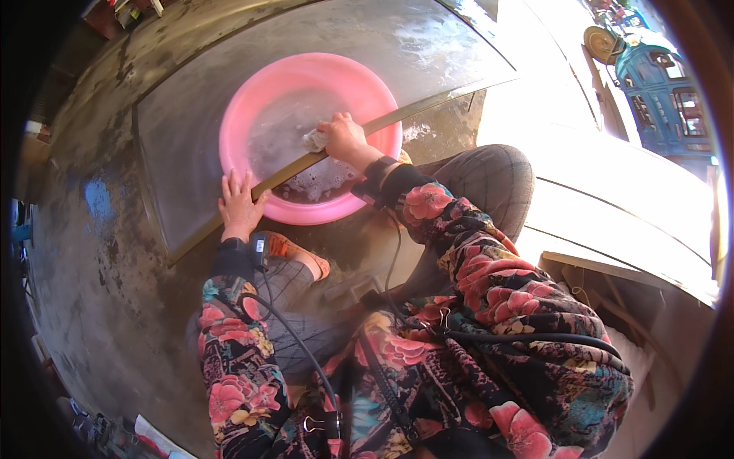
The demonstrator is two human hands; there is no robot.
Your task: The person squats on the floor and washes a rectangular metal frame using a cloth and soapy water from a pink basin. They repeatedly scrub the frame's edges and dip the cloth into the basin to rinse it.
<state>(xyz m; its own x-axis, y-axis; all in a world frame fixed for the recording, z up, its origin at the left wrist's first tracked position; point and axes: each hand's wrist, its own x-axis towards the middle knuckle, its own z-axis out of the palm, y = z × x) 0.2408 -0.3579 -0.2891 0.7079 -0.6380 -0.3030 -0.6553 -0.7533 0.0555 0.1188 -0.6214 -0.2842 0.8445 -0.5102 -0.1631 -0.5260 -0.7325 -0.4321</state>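
Note:
A window screen of fine mesh in a brown frame (pixel 292 168) lies tilted across a pink plastic basin (pixel 309 215). Soapy water (pixel 321 181) with foam stands in the basin, partly seen through the mesh. My right hand (pixel 346 139) presses a bunched white cloth (pixel 315 140) onto the frame's near bar, above the water. At the basin's left rim, my left hand (pixel 238 209) rests over the same bar. Its fingers are spread on the mesh and its thumb lies along the bar. Whether anything is gripped underneath is hidden.
Wet concrete floor (pixel 86 275) surrounds the basin. My orange shoe (pixel 295 252) is close to its near edge. Black cables (pixel 298 350) run from my wrists across my floral top. A blue vehicle (pixel 662 94) stands far right, beyond bright sunlit ground. A wooden piece (pixel 602 267) is at lower right.

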